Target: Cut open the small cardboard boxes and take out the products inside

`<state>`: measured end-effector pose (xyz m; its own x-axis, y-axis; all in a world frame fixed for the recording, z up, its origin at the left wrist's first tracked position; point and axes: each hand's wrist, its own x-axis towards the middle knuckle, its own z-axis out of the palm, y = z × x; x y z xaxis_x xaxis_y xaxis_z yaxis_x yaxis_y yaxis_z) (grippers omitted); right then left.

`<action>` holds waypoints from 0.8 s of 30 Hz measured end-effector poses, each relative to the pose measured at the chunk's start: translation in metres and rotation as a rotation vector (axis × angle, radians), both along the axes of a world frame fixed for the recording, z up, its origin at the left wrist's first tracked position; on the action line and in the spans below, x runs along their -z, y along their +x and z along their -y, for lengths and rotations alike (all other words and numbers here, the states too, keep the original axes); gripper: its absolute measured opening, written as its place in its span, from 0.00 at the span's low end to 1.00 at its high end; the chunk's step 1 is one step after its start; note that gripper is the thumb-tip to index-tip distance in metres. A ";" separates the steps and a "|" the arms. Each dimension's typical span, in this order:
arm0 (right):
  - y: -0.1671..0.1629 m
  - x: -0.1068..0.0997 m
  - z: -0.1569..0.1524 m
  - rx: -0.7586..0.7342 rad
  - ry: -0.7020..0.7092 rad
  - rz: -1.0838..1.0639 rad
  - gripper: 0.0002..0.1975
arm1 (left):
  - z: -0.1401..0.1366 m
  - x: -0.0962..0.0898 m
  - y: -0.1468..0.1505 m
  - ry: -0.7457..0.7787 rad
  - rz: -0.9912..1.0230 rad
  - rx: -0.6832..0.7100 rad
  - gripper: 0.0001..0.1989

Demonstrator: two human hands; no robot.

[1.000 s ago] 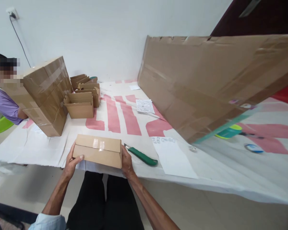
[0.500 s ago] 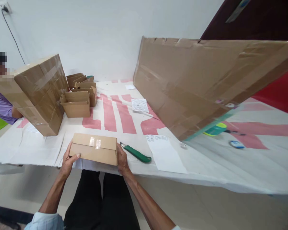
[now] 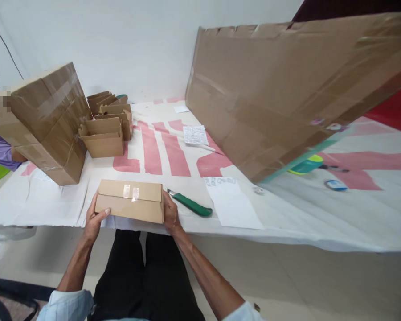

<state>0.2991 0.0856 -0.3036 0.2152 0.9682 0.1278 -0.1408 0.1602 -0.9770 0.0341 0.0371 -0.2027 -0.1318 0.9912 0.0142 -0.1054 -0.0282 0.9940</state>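
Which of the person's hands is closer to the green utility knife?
The right hand: it grips the small carton's right end, just beside the green utility knife's blade tip. The left hand holds the far end, across the carton.

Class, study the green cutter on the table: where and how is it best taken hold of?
Probably by the thick rear of its green handle, coming from the near right side. The cutter lies flat, its handle slanting right and nearer, its metal tip pointing toward the right hand.
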 end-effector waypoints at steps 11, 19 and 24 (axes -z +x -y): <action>0.002 -0.010 0.002 0.009 0.087 0.118 0.37 | -0.012 -0.005 -0.010 0.016 0.128 -0.015 0.47; -0.006 -0.056 0.032 -0.118 0.167 0.174 0.28 | -0.040 -0.006 -0.040 0.060 0.316 -0.005 0.35; -0.013 -0.071 0.042 -0.177 0.132 0.173 0.31 | -0.047 0.010 -0.050 0.009 0.394 -0.047 0.29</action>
